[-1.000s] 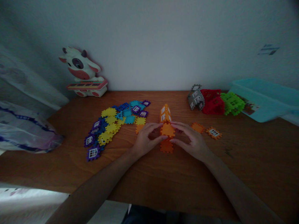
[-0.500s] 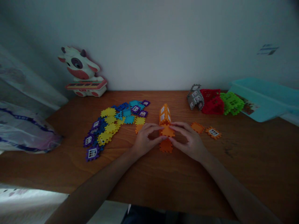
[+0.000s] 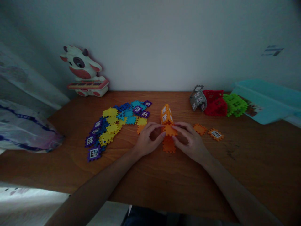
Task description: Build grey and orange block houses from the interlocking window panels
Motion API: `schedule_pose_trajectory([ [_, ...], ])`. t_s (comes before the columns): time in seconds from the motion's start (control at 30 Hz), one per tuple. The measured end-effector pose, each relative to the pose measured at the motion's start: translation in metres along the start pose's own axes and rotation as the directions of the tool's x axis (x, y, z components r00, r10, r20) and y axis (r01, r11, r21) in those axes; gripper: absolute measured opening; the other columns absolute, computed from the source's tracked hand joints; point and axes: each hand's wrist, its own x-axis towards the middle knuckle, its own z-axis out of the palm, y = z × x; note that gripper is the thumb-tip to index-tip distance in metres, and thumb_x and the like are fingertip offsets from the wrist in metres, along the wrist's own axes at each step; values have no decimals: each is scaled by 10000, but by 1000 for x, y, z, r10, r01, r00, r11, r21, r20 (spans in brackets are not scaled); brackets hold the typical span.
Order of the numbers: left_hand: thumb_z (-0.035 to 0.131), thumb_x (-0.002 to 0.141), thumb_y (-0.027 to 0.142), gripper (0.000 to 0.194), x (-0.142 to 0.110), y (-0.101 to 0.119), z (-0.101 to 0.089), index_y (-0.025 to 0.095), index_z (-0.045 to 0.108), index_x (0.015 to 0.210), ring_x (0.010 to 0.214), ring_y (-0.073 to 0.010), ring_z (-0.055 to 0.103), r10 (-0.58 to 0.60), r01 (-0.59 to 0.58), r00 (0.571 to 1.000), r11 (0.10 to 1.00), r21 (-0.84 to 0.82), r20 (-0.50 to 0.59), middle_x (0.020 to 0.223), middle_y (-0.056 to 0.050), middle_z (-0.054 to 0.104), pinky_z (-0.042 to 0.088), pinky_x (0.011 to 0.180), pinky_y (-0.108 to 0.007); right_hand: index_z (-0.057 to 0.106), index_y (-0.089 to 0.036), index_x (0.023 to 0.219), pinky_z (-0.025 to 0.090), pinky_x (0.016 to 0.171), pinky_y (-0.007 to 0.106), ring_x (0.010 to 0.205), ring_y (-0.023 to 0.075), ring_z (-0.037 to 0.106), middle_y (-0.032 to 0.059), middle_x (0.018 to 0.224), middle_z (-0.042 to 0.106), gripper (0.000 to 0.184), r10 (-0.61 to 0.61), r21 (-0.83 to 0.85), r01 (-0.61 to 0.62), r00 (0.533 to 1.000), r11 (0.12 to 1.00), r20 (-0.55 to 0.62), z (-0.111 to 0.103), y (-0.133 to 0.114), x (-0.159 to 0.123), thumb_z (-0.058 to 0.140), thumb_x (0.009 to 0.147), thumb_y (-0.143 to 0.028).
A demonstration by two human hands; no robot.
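Note:
An orange house of interlocking plastic tiles [image 3: 166,115] stands on the wooden table [image 3: 207,163], just beyond my hands. My left hand [image 3: 149,139] and my right hand [image 3: 189,140] meet at an orange square tile [image 3: 169,130] against the house's near end, their fingertips on its two sides. Another orange tile [image 3: 168,144] lies flat directly below it, between my palms. My fingers hide parts of the upper tile's edges.
A heap of yellow, blue, teal and purple tiles [image 3: 110,125] lies left of my hands. Right are loose orange tiles [image 3: 199,129], grey, red and green tile houses [image 3: 218,103], and a pale teal tray [image 3: 263,102]. A cow toy [image 3: 84,72] and plastic bag [image 3: 23,128] stand beyond.
My hands have drawn closer around the upper orange tile, and my fingers now cover more of it. The flat orange tile sits slightly nearer the house.

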Motion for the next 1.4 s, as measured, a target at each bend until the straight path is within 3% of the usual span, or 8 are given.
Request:
schedule_pose_trajectory([
  [0.17, 814, 754, 327, 526, -2, -6, 4, 199, 587, 1211, 945, -198, 646, -14, 13, 999, 1000, 8, 30, 1089, -79, 652, 572, 806, -338, 658, -287, 1281, 582, 973, 495, 1142, 263, 645, 106, 1256, 607, 346, -15, -18, 15, 1000, 1000, -1, 0, -1, 1, 619, 946, -213],
  [0.37, 810, 762, 375, 396, -3, -10, 8, 190, 556, 1003, 751, -142, 641, -208, 210, 977, 972, -103, 38, 911, -21, 660, 544, 664, -263, 654, -279, 1283, 580, 980, 490, 1137, 258, 646, 107, 1239, 614, 348, -55, -14, 54, 997, 998, -47, -1, -6, 2, 622, 948, -189],
  [0.43, 798, 765, 459, 396, -2, -8, 7, 194, 538, 903, 679, -135, 610, -226, 226, 973, 974, -7, 45, 807, 2, 641, 499, 607, -247, 648, -291, 1289, 583, 975, 495, 1135, 256, 647, 103, 1241, 609, 354, -66, -13, 66, 997, 998, -48, -1, -6, 3, 611, 954, -183],
  [0.5, 734, 808, 525, 391, 1, -4, 6, 196, 529, 758, 645, -142, 583, -196, 175, 977, 961, 213, 81, 721, 3, 618, 449, 592, -256, 649, -309, 1287, 589, 966, 503, 1128, 257, 649, 99, 1241, 601, 354, -65, -17, 65, 998, 998, -25, 0, -4, 3, 600, 959, -184],
  [0.6, 615, 882, 542, 444, 6, 4, 6, 189, 552, 621, 636, -168, 604, -224, 113, 959, 861, 496, 172, 675, -28, 643, 399, 587, -279, 645, -327, 1299, 598, 950, 514, 1113, 260, 650, 100, 1248, 582, 369, -64, -36, 65, 998, 997, 14, 2, -2, 3, 593, 959, -193],
  [0.73, 564, 902, 506, 396, 12, 11, 9, 186, 685, 702, 694, -230, 688, -312, 101, 922, 765, 636, 228, 764, -78, 731, 420, 592, -306, 643, -335, 1319, 605, 935, 501, 1101, 259, 646, 99, 1239, 579, 393, -85, -30, 84, 996, 996, -14, 2, -4, 3, 597, 956, -191],
  [0.97, 513, 921, 417, 362, 12, 14, 12, 154, 760, 888, 832, -301, 739, -358, 91, 905, 689, 719, 229, 919, -154, 769, 527, 695, -366, 654, -328, 1314, 608, 917, 497, 1078, 258, 644, 99, 1228, 585, 379, -95, -58, 92, 994, 994, -48, 3, -10, 3, 609, 958, -203],
  [1.4, 494, 938, 351, 340, 10, 18, 14, 129, 750, 912, 838, -294, 739, -352, 84, 904, 704, 705, 244, 944, -167, 757, 541, 711, -372, 639, -342, 1345, 605, 928, 496, 1097, 254, 632, 98, 1229, 566, 404, -71, -56, 69, 997, 996, -43, 7, -8, 2, 584, 970, -202],
])
